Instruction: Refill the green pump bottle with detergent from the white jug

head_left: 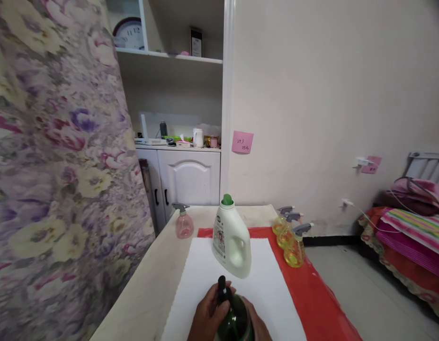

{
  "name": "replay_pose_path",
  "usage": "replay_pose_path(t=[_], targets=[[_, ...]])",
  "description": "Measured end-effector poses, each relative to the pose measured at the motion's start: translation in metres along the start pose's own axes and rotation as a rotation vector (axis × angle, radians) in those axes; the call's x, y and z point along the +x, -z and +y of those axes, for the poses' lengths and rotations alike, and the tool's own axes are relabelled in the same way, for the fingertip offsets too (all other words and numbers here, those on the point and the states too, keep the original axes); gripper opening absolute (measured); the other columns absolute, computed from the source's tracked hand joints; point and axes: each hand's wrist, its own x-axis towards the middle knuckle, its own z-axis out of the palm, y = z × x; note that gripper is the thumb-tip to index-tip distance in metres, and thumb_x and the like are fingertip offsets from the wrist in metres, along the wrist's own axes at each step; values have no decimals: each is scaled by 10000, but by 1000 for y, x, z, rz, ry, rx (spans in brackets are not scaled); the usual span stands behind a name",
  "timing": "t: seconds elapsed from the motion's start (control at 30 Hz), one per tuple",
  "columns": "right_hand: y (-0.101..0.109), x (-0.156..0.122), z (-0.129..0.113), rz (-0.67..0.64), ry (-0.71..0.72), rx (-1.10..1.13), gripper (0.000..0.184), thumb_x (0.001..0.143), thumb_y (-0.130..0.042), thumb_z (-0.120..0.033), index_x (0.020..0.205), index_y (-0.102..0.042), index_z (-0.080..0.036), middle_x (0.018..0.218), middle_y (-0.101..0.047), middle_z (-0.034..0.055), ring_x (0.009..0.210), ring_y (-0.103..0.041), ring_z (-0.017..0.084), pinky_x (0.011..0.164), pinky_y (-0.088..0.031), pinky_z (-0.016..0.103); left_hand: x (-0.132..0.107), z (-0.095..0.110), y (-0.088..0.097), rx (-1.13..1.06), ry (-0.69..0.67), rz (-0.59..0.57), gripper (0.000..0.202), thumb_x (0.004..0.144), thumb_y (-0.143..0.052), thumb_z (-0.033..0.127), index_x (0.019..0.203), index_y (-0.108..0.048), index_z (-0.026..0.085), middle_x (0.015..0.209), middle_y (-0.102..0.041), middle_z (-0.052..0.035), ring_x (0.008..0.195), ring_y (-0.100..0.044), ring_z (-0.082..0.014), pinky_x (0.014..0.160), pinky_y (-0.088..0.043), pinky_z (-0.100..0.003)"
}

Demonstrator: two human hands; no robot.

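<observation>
A dark green bottle (pixel 237 316) with a black spray or pump top (pixel 222 288) is at the lower middle of the head view, over white paper. My left hand (pixel 205 316) is closed on the black top, thumb and fingers around it. Along the bottle's right side, my right hand (pixel 256 323) wraps the green body; its fingertips are partly hidden. The bottle's lower part is cut off by the frame. Just beyond my hands stands a large pale green detergent jug (pixel 233 241), its neck open with a green spout (pixel 227 201) inside.
White paper (pixel 191 279) lies over a red sheet (pixel 293 289) on the cream-covered table (pixel 144 279). A pink spray bottle (pixel 184 226) stands back left; several yellow spray bottles (pixel 293 253) line the right edge. A floral curtain (pixel 63 189) hangs left, and a bed (pixel 411 251) is right.
</observation>
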Motion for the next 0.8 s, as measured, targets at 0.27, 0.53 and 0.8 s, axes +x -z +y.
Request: replay_pose_path(t=[0.27, 0.53, 0.8], targets=[[-1, -1, 3, 12, 5, -2, 838, 660, -506, -816, 1266, -549, -238, 1232, -671, 128, 1147, -604, 337, 1018, -430, 461, -1, 16, -2, 50, -23, 76, 363, 580, -823, 347, 872, -688, 179, 875, -763, -85, 900, -695, -286, 848, -528, -382], [-2, -6, -5, 45, 37, -19, 787, 689, -510, -782, 1246, -565, -229, 1225, -679, 132, 1153, -606, 318, 1021, -437, 433, -6, 37, -1, -48, -62, 243, 407, 538, -843, 342, 880, -681, 193, 885, -762, -48, 873, -694, -253, 830, -539, -349], [2, -8, -15, 2, 56, -8, 843, 665, -509, -806, 1264, -554, -215, 1228, -673, 136, 1157, -597, 348, 1039, -416, 477, -9, 51, 3, -46, -144, 360, 340, 599, -793, 318, 895, -678, 196, 873, -763, -35, 812, -695, -223, 793, -536, -307]])
